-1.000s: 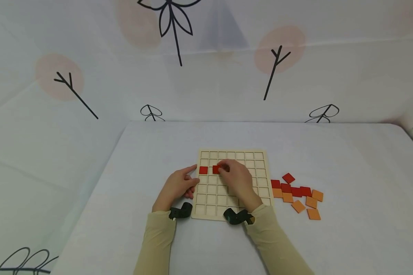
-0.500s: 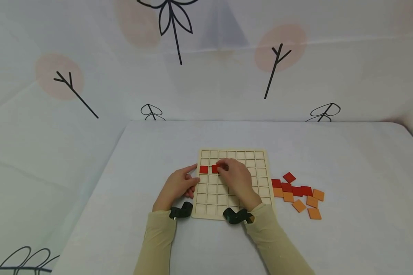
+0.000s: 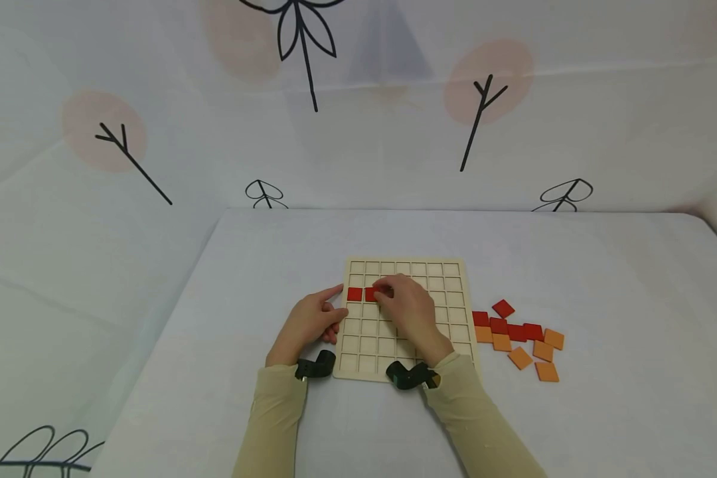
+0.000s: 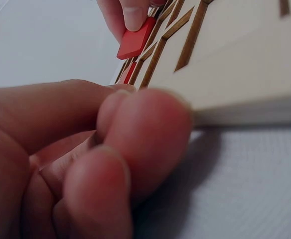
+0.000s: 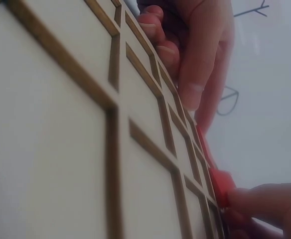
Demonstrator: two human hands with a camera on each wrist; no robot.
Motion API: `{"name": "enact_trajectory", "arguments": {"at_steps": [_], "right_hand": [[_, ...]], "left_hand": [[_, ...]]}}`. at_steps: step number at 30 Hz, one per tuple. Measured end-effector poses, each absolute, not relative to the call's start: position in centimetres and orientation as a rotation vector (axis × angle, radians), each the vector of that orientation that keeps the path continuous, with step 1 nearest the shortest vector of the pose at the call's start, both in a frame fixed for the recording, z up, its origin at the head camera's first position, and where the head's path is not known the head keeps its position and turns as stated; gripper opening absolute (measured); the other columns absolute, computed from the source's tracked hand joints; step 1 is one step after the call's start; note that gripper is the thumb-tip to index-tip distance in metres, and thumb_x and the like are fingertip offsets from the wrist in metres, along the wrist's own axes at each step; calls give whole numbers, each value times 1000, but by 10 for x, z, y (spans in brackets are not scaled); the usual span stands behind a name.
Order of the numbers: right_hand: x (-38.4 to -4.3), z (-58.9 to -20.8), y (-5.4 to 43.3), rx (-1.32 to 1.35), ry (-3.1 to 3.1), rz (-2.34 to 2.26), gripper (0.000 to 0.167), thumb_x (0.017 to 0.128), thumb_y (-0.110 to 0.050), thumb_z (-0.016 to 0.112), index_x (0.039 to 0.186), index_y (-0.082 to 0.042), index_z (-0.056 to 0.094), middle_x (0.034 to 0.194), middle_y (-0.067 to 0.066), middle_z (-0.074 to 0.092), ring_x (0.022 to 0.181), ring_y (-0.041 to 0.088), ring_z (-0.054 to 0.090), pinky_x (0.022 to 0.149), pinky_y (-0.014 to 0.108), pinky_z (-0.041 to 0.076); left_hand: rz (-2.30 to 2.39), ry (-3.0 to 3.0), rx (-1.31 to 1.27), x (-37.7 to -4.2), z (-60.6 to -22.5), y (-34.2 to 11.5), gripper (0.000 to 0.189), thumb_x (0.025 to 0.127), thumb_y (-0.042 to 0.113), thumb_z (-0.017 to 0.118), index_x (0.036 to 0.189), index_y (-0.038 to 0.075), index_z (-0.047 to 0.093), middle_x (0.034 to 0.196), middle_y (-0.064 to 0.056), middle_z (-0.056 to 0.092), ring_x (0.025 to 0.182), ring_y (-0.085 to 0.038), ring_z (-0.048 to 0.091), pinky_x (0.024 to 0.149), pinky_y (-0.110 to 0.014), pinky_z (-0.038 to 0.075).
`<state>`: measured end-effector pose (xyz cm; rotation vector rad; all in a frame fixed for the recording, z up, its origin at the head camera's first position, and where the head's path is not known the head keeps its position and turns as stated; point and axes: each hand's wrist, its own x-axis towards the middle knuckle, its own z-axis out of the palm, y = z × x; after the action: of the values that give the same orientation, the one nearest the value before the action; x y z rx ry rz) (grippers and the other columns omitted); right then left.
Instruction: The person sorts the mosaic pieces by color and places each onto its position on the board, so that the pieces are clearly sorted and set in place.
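Note:
A pale wooden board [image 3: 367, 364] with a raised grid of square cells lies flat on the table. My right hand [image 3: 411, 309] pinches a red square tile [image 3: 371, 294] between thumb and fingertips, over the third row, second cell from the left. In the left wrist view this red tile [image 4: 134, 41] tilts above the grid. Another red tile [image 3: 354, 294] lies in the row's leftmost cell. At the board's left edge, my left hand [image 3: 311, 320] touches the side with its extended index finger and thumb; its other fingers are loosely bent.
To the board's right lie loose red tiles [image 3: 532, 331] and orange tiles [image 3: 546, 372], several of each, some touching its edge. The white tabletop [image 3: 627, 299] extends around them, backed by a patterned cloth [image 3: 382, 153]. Both wrists wear black straps with cameras.
My right hand has moved slightly left, bringing the pinched red tile closer to the one in the leftmost cell. The left hand holds its position at the board's edge.

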<state>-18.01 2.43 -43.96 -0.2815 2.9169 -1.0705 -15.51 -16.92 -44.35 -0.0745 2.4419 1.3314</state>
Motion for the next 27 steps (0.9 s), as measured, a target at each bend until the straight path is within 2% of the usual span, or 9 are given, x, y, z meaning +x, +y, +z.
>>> {"name": "enact_trajectory", "arguments": {"at_steps": [17,27], "right_hand": [[-179,-440,24,-354,2970,-985,17,82,-25,64,97,-18,69,92,-2,58,78,14,54,61,30,44],[-178,-440,22,-368,2975,-935,20,82,-24,65,100,-18,70,96,-1,58,83,16,55,63,31,45]], "left_hand": [[1349,2434,-83,-155,-442,-168,55,84,22,61,135,22,40,61,-7,57,46,-18,58,47,-29,48],[1334,2437,-96,-156,-443,-168,55,84,22,61,135,23,40,61,-7,58,47,-19,59,47,-29,48]]}}
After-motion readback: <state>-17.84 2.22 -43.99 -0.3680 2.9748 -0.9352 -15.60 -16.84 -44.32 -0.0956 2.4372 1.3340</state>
